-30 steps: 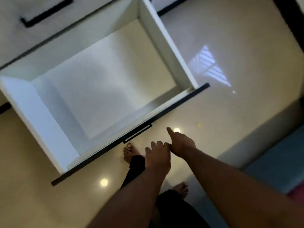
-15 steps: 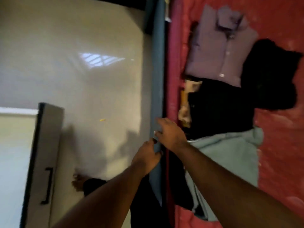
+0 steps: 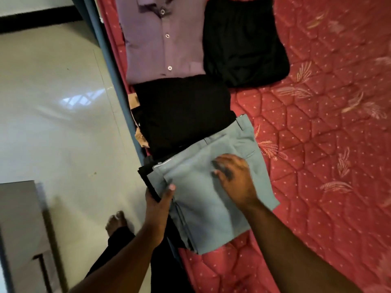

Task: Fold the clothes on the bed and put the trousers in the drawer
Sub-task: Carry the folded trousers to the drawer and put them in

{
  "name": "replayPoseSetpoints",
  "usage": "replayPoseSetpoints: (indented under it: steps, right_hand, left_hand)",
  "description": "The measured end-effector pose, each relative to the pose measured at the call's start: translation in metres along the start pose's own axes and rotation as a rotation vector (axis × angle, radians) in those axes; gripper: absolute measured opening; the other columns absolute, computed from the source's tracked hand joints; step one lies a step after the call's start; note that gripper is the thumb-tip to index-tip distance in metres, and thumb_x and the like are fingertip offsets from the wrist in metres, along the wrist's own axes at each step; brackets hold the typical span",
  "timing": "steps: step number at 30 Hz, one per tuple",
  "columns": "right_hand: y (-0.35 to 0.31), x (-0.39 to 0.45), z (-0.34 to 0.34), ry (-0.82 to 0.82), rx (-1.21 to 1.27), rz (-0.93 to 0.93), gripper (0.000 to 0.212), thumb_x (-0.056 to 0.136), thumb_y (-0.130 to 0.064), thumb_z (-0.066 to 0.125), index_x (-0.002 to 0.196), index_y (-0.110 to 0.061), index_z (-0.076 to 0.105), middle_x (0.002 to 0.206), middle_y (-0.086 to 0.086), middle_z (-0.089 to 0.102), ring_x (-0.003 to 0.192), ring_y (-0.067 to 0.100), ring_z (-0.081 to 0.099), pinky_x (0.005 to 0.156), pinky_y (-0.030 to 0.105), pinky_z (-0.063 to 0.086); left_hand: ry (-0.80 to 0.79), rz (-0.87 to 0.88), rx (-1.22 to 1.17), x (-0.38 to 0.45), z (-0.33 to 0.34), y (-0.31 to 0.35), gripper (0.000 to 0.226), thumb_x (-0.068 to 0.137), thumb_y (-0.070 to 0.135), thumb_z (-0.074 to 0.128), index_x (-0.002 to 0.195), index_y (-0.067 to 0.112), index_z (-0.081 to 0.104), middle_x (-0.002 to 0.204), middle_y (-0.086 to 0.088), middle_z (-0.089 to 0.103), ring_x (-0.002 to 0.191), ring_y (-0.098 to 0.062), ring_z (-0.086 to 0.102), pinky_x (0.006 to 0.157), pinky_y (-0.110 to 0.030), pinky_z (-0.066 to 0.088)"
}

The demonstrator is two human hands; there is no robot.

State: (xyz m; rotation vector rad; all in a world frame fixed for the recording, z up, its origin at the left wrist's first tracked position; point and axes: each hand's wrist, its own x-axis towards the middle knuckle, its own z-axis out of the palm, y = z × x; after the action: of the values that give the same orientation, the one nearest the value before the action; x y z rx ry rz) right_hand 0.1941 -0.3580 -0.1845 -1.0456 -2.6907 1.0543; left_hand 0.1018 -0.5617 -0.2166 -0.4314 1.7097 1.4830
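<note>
Folded grey-blue trousers (image 3: 207,199) lie at the near edge of the red bed (image 3: 328,144), on top of a dark folded garment whose edge shows at the left. My left hand (image 3: 157,205) grips the left edge of this stack, thumb on top and fingers underneath. My right hand (image 3: 234,176) rests flat on the trousers with spread fingers. Behind them lie folded black trousers (image 3: 184,111), a folded purple shirt (image 3: 163,41) and another black folded garment (image 3: 243,41). The drawer front (image 3: 21,229) shows at the bottom left.
Glossy pale floor (image 3: 59,123) runs left of the bed, with my bare foot (image 3: 116,222) on it. The blue bed frame edge (image 3: 110,66) separates floor and mattress. A dark skirting strip (image 3: 38,20) crosses the far left.
The view swung from the open drawer to the bed. Both hands moved from the bed edge onto the grey-blue trousers; the left hand took hold of the stack's edge.
</note>
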Motion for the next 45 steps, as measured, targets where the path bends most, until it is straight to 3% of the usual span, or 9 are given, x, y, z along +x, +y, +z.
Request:
replayPoseSetpoints:
  steps: [2, 7, 13, 18, 21, 28, 33, 38, 45]
  right_hand:
    - [0.031, -0.005, -0.013, 0.051, -0.054, 0.169, 0.054, 0.074, -0.041, 0.064, 0.121, -0.015, 0.064, 0.125, 0.008, 0.059, 0.116, 0.031, 0.052, 0.098, 0.051, 0.043]
    - [0.079, 0.007, -0.034, 0.013, 0.182, 0.476, 0.106, 0.055, -0.051, 0.09, 0.143, -0.03, 0.035, 0.144, 0.001, 0.045, 0.131, 0.023, 0.044, 0.108, 0.049, 0.04]
    - [0.068, 0.017, -0.03, -0.232, 0.587, 0.64, 0.065, 0.07, -0.017, 0.085, 0.126, -0.021, 0.051, 0.107, -0.009, 0.066, 0.093, 0.008, 0.066, 0.064, 0.016, 0.053]
    - [0.032, 0.0, -0.012, -0.38, 0.809, 0.795, 0.043, 0.078, -0.006, 0.076, 0.116, -0.017, 0.06, 0.093, -0.001, 0.076, 0.08, 0.017, 0.073, 0.058, 0.027, 0.056]
    - [0.009, -0.017, 0.011, -0.434, 0.937, 0.821, 0.045, 0.077, -0.001, 0.072, 0.12, -0.013, 0.061, 0.104, 0.011, 0.073, 0.09, 0.03, 0.072, 0.064, 0.037, 0.059]
    - [-0.083, -0.061, 0.108, -0.541, 0.985, 0.783, 0.048, 0.074, 0.005, 0.073, 0.119, -0.009, 0.064, 0.107, 0.013, 0.072, 0.097, 0.034, 0.069, 0.086, 0.05, 0.056]
    - [-0.168, -0.061, 0.176, -0.663, 0.88, 0.632, 0.052, 0.072, 0.006, 0.077, 0.116, -0.016, 0.062, 0.104, 0.004, 0.074, 0.095, 0.021, 0.071, 0.075, 0.032, 0.058]
    - [-0.273, -0.064, 0.252, -0.799, 0.739, 0.469, 0.044, 0.073, 0.006, 0.076, 0.109, -0.016, 0.063, 0.093, -0.002, 0.075, 0.084, 0.015, 0.071, 0.064, 0.023, 0.055]
    - [-0.407, -0.109, 0.368, -1.03, 0.421, 0.221, 0.042, 0.074, -0.005, 0.079, 0.107, -0.025, 0.063, 0.099, -0.006, 0.074, 0.087, 0.013, 0.072, 0.071, 0.028, 0.058]
  left_hand:
    - [0.014, 0.052, 0.065, 0.005, 0.006, -0.001, 0.053, 0.081, 0.016, 0.079, 0.128, 0.016, 0.056, 0.118, 0.0, 0.069, 0.103, -0.012, 0.068, 0.085, -0.027, 0.057]
    - [0.071, 0.0, 0.066, 0.017, 0.003, -0.004, 0.03, 0.075, 0.013, 0.083, 0.099, 0.025, 0.068, 0.093, 0.01, 0.074, 0.083, -0.002, 0.07, 0.072, -0.021, 0.056]
    - [-0.031, -0.104, -0.087, 0.02, -0.006, 0.001, 0.029, 0.081, 0.006, 0.075, 0.106, 0.019, 0.067, 0.095, 0.005, 0.076, 0.084, -0.009, 0.072, 0.064, -0.018, 0.056]
    - [-0.097, -0.207, -0.124, 0.018, -0.037, 0.002, 0.03, 0.083, 0.01, 0.072, 0.112, 0.013, 0.066, 0.104, -0.006, 0.075, 0.091, -0.02, 0.072, 0.067, -0.027, 0.058]
    - [-0.093, -0.282, -0.15, 0.012, -0.066, 0.002, 0.027, 0.086, 0.008, 0.069, 0.112, 0.009, 0.065, 0.104, -0.014, 0.074, 0.091, -0.027, 0.072, 0.067, -0.033, 0.06]
    - [0.059, -0.313, -0.233, -0.009, -0.188, -0.008, 0.039, 0.084, 0.013, 0.068, 0.122, 0.006, 0.062, 0.114, -0.019, 0.069, 0.106, -0.037, 0.067, 0.079, -0.038, 0.054]
    - [0.188, -0.242, -0.362, -0.03, -0.29, -0.006, 0.069, 0.063, 0.025, 0.087, 0.125, 0.008, 0.062, 0.12, -0.019, 0.067, 0.108, -0.036, 0.066, 0.091, -0.045, 0.05]
    - [0.327, -0.091, -0.557, -0.052, -0.394, -0.017, 0.037, 0.089, 0.01, 0.063, 0.125, 0.008, 0.061, 0.115, -0.017, 0.069, 0.105, -0.034, 0.067, 0.082, -0.041, 0.054]
    - [0.597, -0.049, -0.877, -0.096, -0.532, -0.078, 0.035, 0.084, 0.007, 0.07, 0.118, 0.003, 0.066, 0.111, -0.02, 0.07, 0.095, -0.033, 0.07, 0.073, -0.037, 0.057]
